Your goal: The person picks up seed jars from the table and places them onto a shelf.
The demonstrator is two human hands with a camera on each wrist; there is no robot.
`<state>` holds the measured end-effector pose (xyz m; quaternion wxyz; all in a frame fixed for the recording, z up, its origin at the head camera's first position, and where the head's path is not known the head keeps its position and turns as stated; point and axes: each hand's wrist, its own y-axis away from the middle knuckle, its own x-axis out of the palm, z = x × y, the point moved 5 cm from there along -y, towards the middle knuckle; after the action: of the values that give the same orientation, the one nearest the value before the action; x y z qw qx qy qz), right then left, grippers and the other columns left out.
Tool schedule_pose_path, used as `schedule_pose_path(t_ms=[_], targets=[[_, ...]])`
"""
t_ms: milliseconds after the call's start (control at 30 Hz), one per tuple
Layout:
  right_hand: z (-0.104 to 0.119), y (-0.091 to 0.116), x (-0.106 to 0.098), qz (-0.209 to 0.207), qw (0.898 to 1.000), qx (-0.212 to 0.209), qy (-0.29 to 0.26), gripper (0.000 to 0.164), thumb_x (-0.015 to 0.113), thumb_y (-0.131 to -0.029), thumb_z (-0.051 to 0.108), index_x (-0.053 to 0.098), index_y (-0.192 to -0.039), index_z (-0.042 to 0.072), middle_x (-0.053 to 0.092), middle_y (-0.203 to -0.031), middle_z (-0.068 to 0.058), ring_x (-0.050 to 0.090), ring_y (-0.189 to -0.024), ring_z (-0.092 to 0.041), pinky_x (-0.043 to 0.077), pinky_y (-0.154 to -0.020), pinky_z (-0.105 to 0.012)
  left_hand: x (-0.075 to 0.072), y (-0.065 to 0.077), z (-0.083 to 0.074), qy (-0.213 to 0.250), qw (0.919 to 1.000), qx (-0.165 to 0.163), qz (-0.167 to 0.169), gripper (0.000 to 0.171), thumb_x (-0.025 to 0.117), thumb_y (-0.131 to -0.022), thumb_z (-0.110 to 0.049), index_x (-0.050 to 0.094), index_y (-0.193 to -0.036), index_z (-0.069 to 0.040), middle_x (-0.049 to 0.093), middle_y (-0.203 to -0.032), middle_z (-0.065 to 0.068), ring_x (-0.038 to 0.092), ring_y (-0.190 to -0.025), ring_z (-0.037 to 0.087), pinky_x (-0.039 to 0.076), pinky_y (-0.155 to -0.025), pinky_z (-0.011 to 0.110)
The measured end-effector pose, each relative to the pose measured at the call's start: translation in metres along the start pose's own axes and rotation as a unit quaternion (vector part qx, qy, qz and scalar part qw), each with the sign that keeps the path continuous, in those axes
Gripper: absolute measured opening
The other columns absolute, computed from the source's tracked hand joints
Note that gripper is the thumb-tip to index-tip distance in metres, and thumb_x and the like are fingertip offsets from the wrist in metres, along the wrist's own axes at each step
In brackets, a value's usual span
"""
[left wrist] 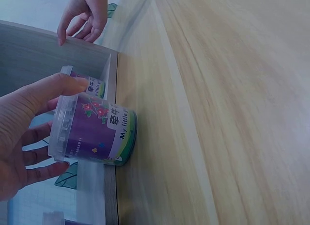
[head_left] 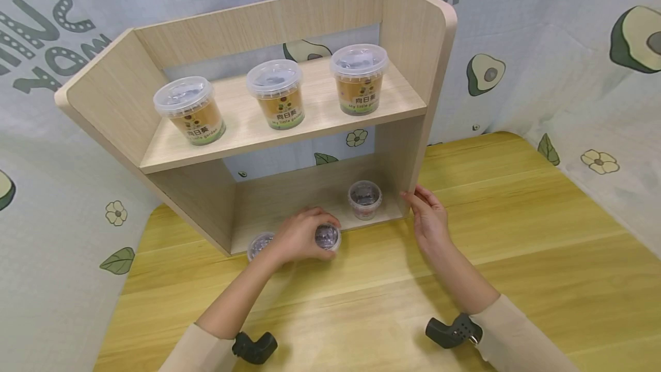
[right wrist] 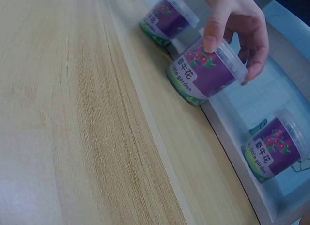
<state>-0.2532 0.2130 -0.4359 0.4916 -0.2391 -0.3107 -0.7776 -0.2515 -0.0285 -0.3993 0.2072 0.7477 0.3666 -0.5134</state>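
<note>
My left hand point(head_left: 304, 237) grips a small plastic tub point(left wrist: 97, 130) with a purple label and clear lid, thumb on one side and fingers round the other. The tub is at the front edge of the lower shelf point(head_left: 289, 185). A matching purple tub point(right wrist: 167, 19) stands to its left, partly hidden by my left hand in the head view. To the right, a third purple tub point(head_left: 365, 204) sits on the lower shelf. My right hand point(head_left: 431, 220) holds the front edge of the right side panel point(head_left: 413, 148), a fingertip over that edge and other fingers along the outside.
On the upper shelf point(head_left: 237, 125) stand three lidded tubs with yellow labels: left point(head_left: 193, 116), middle point(head_left: 281, 99) and right point(head_left: 360, 85). The wooden shelf unit rests on a wood-grain table point(head_left: 361, 297), with a printed cloth point(head_left: 521, 27) behind.
</note>
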Motion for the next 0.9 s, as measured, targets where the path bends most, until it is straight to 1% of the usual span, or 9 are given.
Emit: schedule_pose_path(t_ms=[233,400,567,667,767,800,900], targets=[[-0.001,0.000,0.000,-0.003,1.000,0.003,-0.001,0.029,0.056,-0.080,-0.016,0.067,-0.075,0.010,0.064,-0.081,0.000,0.059,-0.086,-0.012,0.047,-0.081,-0.017,-0.002,-0.003,-0.002,-0.002,0.9999,0.010,0.010,0.050,0.079,-0.062,-0.040,0.063,-0.108,-0.028,0.059,-0.111,-0.008,0.053,-0.103,0.014,0.046,-0.079,0.034],[0.000,0.001,0.000,-0.003,1.000,0.002,-0.002,0.031,0.055,-0.080,-0.017,0.067,-0.074,0.010,0.064,-0.080,0.000,0.059,-0.084,-0.011,0.048,-0.079,-0.017,-0.006,-0.005,-0.006,-0.002,0.9997,0.023,0.002,0.048,0.079,-0.062,-0.040,0.063,-0.106,-0.029,0.059,-0.109,-0.007,0.053,-0.101,0.013,0.046,-0.079,0.032],[0.000,0.001,0.000,-0.001,1.000,0.002,0.000,0.030,0.055,-0.080,-0.017,0.067,-0.074,0.010,0.064,-0.080,0.000,0.059,-0.084,-0.011,0.048,-0.079,-0.017,-0.006,-0.005,-0.006,0.000,0.9998,0.020,0.004,0.048,0.079,-0.062,-0.040,0.063,-0.106,-0.029,0.059,-0.108,-0.008,0.053,-0.099,0.012,0.046,-0.078,0.032],[0.000,0.001,0.000,0.004,1.000,-0.001,0.003,0.028,0.057,-0.080,-0.016,0.067,-0.076,0.010,0.064,-0.081,0.000,0.059,-0.084,-0.011,0.047,-0.080,-0.017,-0.006,-0.005,-0.006,0.003,0.9998,0.019,0.009,0.048,0.078,-0.063,-0.040,0.063,-0.107,-0.029,0.059,-0.108,-0.008,0.053,-0.099,0.012,0.046,-0.078,0.033],[0.000,0.003,0.001,0.019,1.000,-0.007,0.010,0.024,0.061,-0.078,-0.013,0.068,-0.078,0.010,0.064,-0.083,0.001,0.059,-0.085,-0.009,0.047,-0.080,-0.016,-0.008,-0.005,-0.006,0.008,0.9997,0.020,0.014,0.049,0.079,-0.063,-0.040,0.064,-0.108,-0.028,0.060,-0.109,-0.007,0.053,-0.099,0.012,0.046,-0.077,0.033],[0.001,0.003,0.001,0.026,1.000,-0.013,0.006,0.023,0.062,-0.078,-0.013,0.068,-0.079,0.009,0.064,-0.084,0.000,0.059,-0.086,-0.009,0.047,-0.081,-0.016,-0.008,-0.005,-0.006,0.010,0.9996,0.021,0.014,0.049,0.079,-0.063,-0.039,0.064,-0.108,-0.028,0.060,-0.110,-0.006,0.053,-0.100,0.013,0.046,-0.078,0.033],[0.001,0.004,0.002,0.032,0.999,-0.019,0.014,0.022,0.064,-0.077,-0.012,0.068,-0.080,0.010,0.064,-0.085,0.001,0.059,-0.086,-0.009,0.047,-0.081,-0.016,-0.011,-0.004,-0.005,0.013,0.9995,0.026,0.012,0.049,0.078,-0.063,-0.039,0.064,-0.109,-0.026,0.060,-0.112,-0.006,0.054,-0.100,0.013,0.046,-0.078,0.032]])
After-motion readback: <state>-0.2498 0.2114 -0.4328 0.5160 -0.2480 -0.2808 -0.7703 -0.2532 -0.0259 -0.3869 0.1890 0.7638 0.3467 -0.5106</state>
